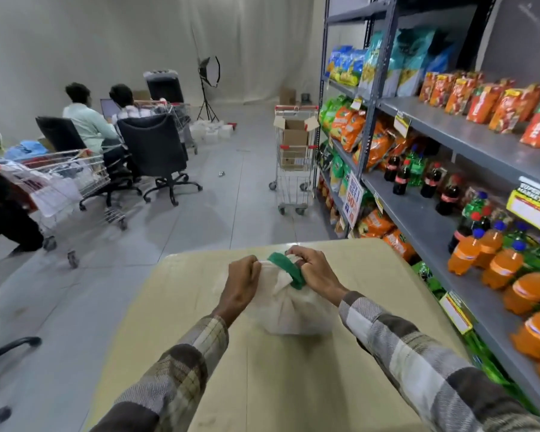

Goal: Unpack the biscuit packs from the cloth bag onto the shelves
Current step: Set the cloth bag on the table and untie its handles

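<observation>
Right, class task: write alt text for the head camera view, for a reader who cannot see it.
Both hands, left and right, grip the gathered top of a white cloth bag with a green handle, standing on a beige table. Grey shelves of snack packets and soft drink bottles run along the right; shopping trolleys and two seated people are behind.

Hanging sign (353, 196) at lower shelf edge: showing "BUY 1 GET 1", "50%"
Yellow shelf tag (533, 210): showing "SUPER MARKET"
</observation>
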Motion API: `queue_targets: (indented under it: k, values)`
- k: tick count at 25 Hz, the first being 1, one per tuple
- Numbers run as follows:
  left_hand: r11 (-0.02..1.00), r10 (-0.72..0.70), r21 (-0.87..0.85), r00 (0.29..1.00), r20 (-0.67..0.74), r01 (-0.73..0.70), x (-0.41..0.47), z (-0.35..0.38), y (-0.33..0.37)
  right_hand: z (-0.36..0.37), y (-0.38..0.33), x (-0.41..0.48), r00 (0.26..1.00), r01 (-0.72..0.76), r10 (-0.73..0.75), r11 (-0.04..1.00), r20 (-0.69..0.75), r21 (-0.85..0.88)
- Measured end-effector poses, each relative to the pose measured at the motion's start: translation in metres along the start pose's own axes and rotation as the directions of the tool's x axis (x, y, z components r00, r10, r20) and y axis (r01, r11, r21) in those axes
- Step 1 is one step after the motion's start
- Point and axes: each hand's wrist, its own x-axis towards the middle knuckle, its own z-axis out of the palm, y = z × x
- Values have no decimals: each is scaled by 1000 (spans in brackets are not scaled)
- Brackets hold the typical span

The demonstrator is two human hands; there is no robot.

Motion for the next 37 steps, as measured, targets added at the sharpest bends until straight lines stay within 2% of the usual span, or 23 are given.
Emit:
queue_targets:
  k: [3, 7, 9, 11, 13, 16, 17, 18, 20, 22, 26, 29, 31, 33, 35, 37]
  values:
    - [995, -90, -46, 994, -64, 87, -25, 18, -34, 25, 13, -7, 996, 26, -26, 1000, 86, 1]
    - [973, -215, -91, 976, -29, 212, -71, 24, -71, 72, 31, -31, 977, 57, -58, 998, 204, 11]
    - [953, -275, -131, 961, 5, 273, -97, 29, -84, 96, 50, -49, 970, 16, -23, 999, 243, 32]
    - [945, -300, -104, 949, 94, 309, -124, 37, -102, 113, 74, -68, 952, -39, 35, 999, 305, 7]
    - [945, -312, -21, 918, 247, 327, -147, 42, -120, 124, 99, -89, 913, -63, 83, 996, 400, -65]
    - [937, -344, 136, 780, 522, 323, -171, 51, -135, 131, 131, -118, 858, -75, 149, 983, 492, -167]
    - [929, -367, 173, 739, 566, 329, -176, 54, -134, 132, 138, -125, 855, -101, 177, 979, 488, -178]
    - [919, -389, 186, 726, 567, 346, -180, 58, -131, 131, 142, -129, 860, -134, 200, 976, 469, -172]
    - [905, -425, 194, 777, 466, 378, -185, 65, -119, 128, 145, -135, 884, -199, 236, 971, 404, -132]
    - [917, -395, 217, 831, 392, 333, -187, 74, -110, 127, 145, -143, 907, -224, 248, 969, 341, -108]
    - [964, -267, 162, 766, 585, 213, -183, 86, -118, 127, 146, -154, 916, -234, 256, 966, 309, -108]
    - [972, -223, 72, 773, 594, 224, -181, 89, -122, 123, 145, -154, 929, -215, 249, 965, 273, -149]
    - [940, -234, -57, 757, 610, 335, -178, 88, -120, 122, 145, -153, 953, -241, 259, 963, 160, -120]
    - [860, -273, -185, 735, 621, 475, -176, 90, -119, 124, 148, -154, 948, -306, 309, 951, 72, -52]
    - [806, -296, -241, 721, 627, 541, -176, 95, -123, 127, 150, -155, 937, -331, 324, 943, 129, 40]
    - [767, -301, -272, 700, 647, 581, -175, 100, -128, 131, 150, -158, 914, -323, 289, 943, 285, 82]
